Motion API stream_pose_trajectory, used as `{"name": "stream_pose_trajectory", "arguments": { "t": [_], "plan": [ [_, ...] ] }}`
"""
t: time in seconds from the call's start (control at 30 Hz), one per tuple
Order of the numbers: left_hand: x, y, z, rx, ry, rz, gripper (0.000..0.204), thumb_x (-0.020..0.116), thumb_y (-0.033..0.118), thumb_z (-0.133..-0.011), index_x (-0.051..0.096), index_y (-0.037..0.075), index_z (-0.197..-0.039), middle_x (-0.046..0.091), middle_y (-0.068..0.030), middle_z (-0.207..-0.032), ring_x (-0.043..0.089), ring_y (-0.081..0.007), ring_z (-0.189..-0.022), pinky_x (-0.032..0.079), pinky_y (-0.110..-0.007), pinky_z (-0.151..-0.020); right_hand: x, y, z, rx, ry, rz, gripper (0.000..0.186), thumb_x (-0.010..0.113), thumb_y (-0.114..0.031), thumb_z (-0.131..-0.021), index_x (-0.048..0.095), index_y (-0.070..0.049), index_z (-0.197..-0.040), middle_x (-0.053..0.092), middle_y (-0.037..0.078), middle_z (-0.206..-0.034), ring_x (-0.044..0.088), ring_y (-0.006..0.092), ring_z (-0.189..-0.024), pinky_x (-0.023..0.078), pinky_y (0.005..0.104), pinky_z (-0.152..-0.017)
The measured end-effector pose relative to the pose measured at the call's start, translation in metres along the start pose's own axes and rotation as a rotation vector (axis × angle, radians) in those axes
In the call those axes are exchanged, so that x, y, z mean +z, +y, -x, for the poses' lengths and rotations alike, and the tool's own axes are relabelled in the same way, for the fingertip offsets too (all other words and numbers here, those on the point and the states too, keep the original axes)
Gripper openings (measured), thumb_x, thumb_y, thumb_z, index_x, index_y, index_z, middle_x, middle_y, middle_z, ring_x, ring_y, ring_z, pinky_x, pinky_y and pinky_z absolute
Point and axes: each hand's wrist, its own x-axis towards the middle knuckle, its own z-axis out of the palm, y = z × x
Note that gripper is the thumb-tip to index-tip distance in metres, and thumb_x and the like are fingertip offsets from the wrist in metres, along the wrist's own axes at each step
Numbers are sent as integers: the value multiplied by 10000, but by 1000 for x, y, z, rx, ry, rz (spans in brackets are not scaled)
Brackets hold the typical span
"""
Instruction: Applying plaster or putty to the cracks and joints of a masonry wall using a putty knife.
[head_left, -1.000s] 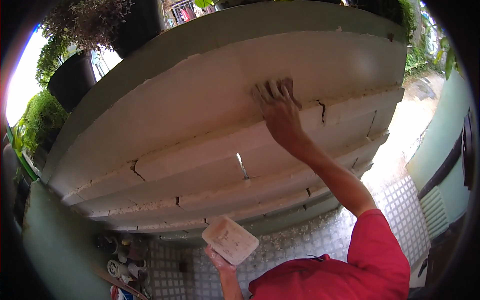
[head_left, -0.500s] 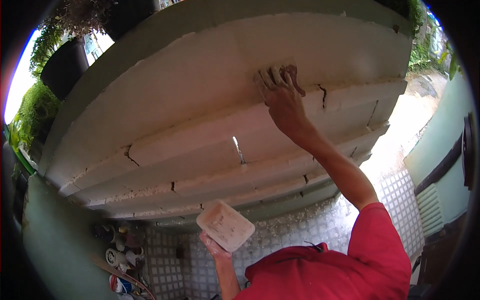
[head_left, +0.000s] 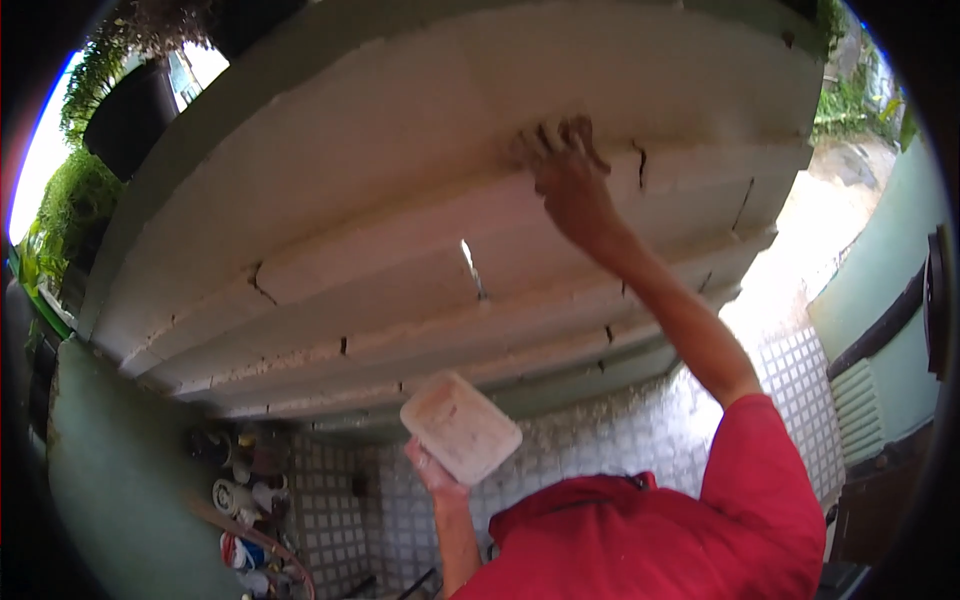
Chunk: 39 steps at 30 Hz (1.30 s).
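My right hand (head_left: 567, 165) is pressed to the pale plastered wall (head_left: 380, 130), just above a ledge. Its dusty fingers are bent over a thin flat scraper (head_left: 575, 112), whose edge barely shows past them; motion smears its outline. Lower down, my left hand (head_left: 437, 470) grips the near-left side of a shallow white rectangular tub (head_left: 462, 425). The tub is tilted, its inside streaked with pinkish-grey residue. A dark crack (head_left: 640, 165) runs through the ledge right of my right hand.
Stepped ledges (head_left: 400, 350) with cracks and a bright slit (head_left: 471, 268) lie below the wall. Potted plants (head_left: 130, 120) stand at upper left. Containers (head_left: 235, 497) and a hose (head_left: 290, 555) lie at lower left, beside the tiled floor (head_left: 560, 450). A green wall (head_left: 880, 270) rises at right.
My right hand stays against the wall at about the same place, its fingers slightly shifted and blurred. My left hand and the tub have moved a little up and to the right.
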Motion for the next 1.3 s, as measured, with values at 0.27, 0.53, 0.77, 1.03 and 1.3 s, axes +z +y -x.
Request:
{"name": "stream_pose_trajectory", "arguments": {
  "t": [0.27, 0.53, 0.77, 1.03, 1.3],
  "plan": [
    [7, -17, 12, -18, 97, -21, 611, 411, 452, -871, 411, 64, -1343, 508, -113, -1304, 512, -296, -1177, 427, -428, -997, -101, -48, 42, 459, -247, -781, 452, 529, 19, -713, 590, 28, -1160, 657, 134, -857, 654, 163, -802, 531, 303, -749],
    [39, -38, 8, -150, 9, 26, 607, 388, 455, -889, 421, 35, -1326, 525, -116, -1285, 520, -275, -1166, 408, -400, -1011, -106, -116, 144, 1470, -254, -1755, 345, 536, -63, -781, 589, 85, -1088, 654, 127, -939, 656, 202, -829, 544, 322, -767],
    [50, -48, 13, -173, -40, -54, 577, 353, 426, -911, 437, 8, -1300, 539, -129, -1263, 538, -264, -1139, 417, -386, -993, -115, -119, 180, 1199, -501, -1101, 198, 603, -146, -791, 632, 49, -795, 588, 25, -683, 503, 93, -632, 419, 250, -595],
    [47, -63, 16, -177, 19, -37, 576, 345, 428, -902, 449, 13, -1287, 551, -128, -1249, 551, -265, -1121, 429, -387, -976, -132, -113, 196, 1157, -840, -1154, 232, 645, -183, -815, 599, 32, -891, 599, 46, -675, 517, 89, -592, 435, 264, -567],
    [46, -68, 10, -164, 5, -45, 596, 343, 441, -896, 447, 10, -1292, 542, -139, -1271, 552, -270, -1127, 429, -390, -984, -148, -95, 187, 1108, -732, -1155, 169, 644, -147, -821, 620, 20, -813, 619, 36, -681, 525, 64, -565, 411, 243, -508]
  ]
}}
